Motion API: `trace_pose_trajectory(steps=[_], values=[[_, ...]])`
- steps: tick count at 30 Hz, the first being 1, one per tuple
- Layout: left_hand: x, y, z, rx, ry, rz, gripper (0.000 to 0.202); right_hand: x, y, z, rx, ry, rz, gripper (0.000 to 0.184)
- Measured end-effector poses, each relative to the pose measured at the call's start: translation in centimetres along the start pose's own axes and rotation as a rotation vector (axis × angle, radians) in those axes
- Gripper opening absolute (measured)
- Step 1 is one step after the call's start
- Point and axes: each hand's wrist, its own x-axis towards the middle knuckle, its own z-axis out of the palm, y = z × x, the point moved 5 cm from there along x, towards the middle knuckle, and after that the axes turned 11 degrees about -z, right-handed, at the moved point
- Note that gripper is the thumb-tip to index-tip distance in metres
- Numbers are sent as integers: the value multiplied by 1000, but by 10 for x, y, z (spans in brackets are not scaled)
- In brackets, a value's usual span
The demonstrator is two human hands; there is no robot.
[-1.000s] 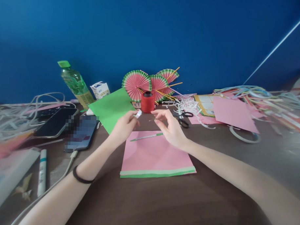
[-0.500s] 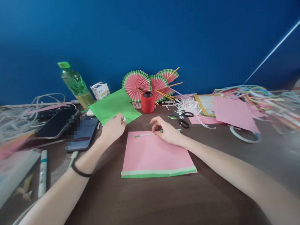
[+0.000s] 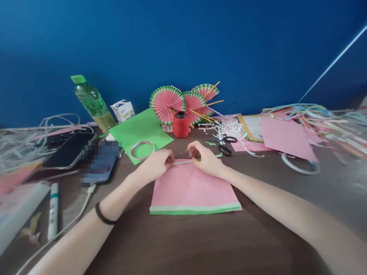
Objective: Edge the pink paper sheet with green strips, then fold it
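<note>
A pink paper sheet (image 3: 196, 190) with a pale and a bright green band along its near edge lies on the table. Across its far edge runs a narrow white strip (image 3: 182, 162). My left hand (image 3: 158, 162) pinches the strip's left end. Further right along it, my right hand (image 3: 207, 159) has its fingers closed on the strip, and a thin pointed bit juts out by its fingertips. Left of my left hand, a roll of tape (image 3: 142, 150) rests on a green paper sheet (image 3: 138, 130).
A red thread spool (image 3: 180, 125) stands before pleated pink-and-green paper fans (image 3: 167, 104). Black-handled scissors (image 3: 225, 150) and shredded paper (image 3: 228, 129) lie right of it. Leftward are a green bottle (image 3: 94, 104), two phones (image 3: 67, 151) and a marker (image 3: 53, 211).
My left hand has let go of the tape roll on the green sheet and moved right to the strip's left end. My right hand has stayed nearly in place.
</note>
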Motion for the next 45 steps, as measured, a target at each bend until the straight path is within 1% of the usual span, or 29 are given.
trace_pose_trajectory(steps=[2,5,8,10,12,14,18,22,23,25,28,32,36,38,42,45], values=[[-1,0,5,9,-10,-5,12,1,-3,-5,11,70,-5,32],[-2,0,9,12,-63,-14,13,2,-4,-15,51,206,17,28],[-4,3,7,60,-32,27,12,1,0,-20,113,298,56,27],[-4,6,4,79,16,62,10,0,4,-20,153,312,80,27],[-5,7,3,74,53,78,10,0,7,-19,181,297,97,27],[-4,6,4,64,56,72,10,0,8,-17,199,274,97,27],[-4,3,6,24,-2,13,9,0,5,-17,214,268,90,26],[-3,0,6,0,-60,-34,11,2,-2,-22,122,295,61,14],[-2,0,5,4,-57,-31,13,2,-4,-22,105,292,54,9],[-2,1,2,21,-7,-13,17,3,-7,-19,128,264,56,3],[-3,6,-2,34,85,3,21,3,-10,-11,202,207,64,6],[-5,11,-5,42,150,-11,23,2,-13,-4,199,171,55,6],[-4,11,-3,112,99,-42,26,0,-11,-1,184,155,73,5],[-4,9,-2,120,92,-37,27,0,-10,0,198,155,84,6],[-4,9,-3,37,129,23,30,0,-9,1,210,135,110,6],[-4,7,-3,-24,114,-3,23,-1,-9,5,231,94,129,10]])
